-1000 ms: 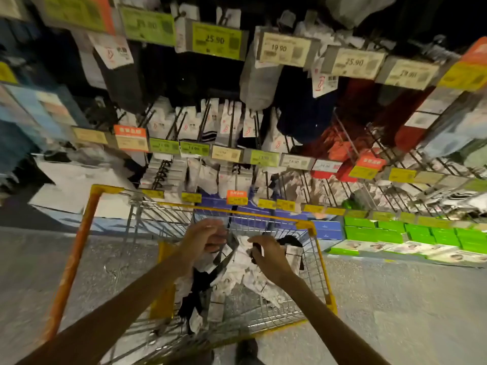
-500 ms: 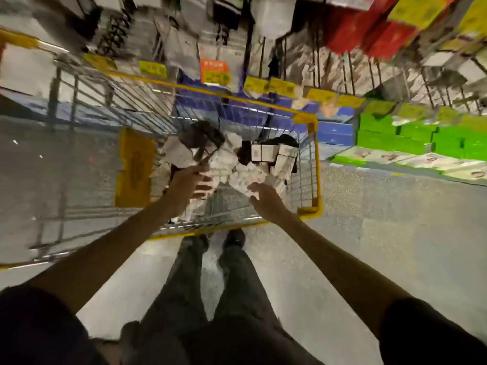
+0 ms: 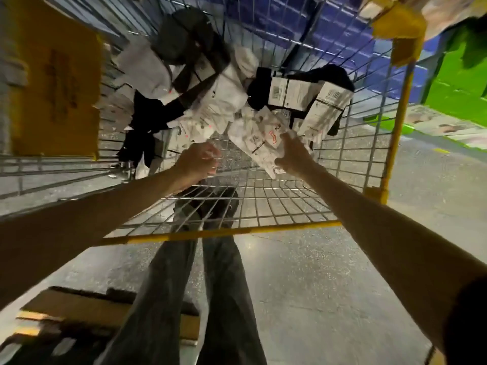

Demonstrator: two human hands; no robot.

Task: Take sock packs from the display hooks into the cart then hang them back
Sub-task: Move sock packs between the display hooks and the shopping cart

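Gripping with curled right hand (image 3: 292, 158) the white card-banded sock pack (image 3: 259, 139) lying just left of those fingers, long axis slanting away far-left, with left hand (image 3: 196, 163) curled alongside, hold unclear.

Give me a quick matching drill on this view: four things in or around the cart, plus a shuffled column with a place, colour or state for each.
Things:
1. right hand
2. cart rim
3. cardboard box
4. black sock pack

Place, colour or state:
A. on the floor, lower left of the view
B. grips the white sock pack
C. yellow
D. carries a barcode label

Pairs: 1-B, 2-C, 3-A, 4-D
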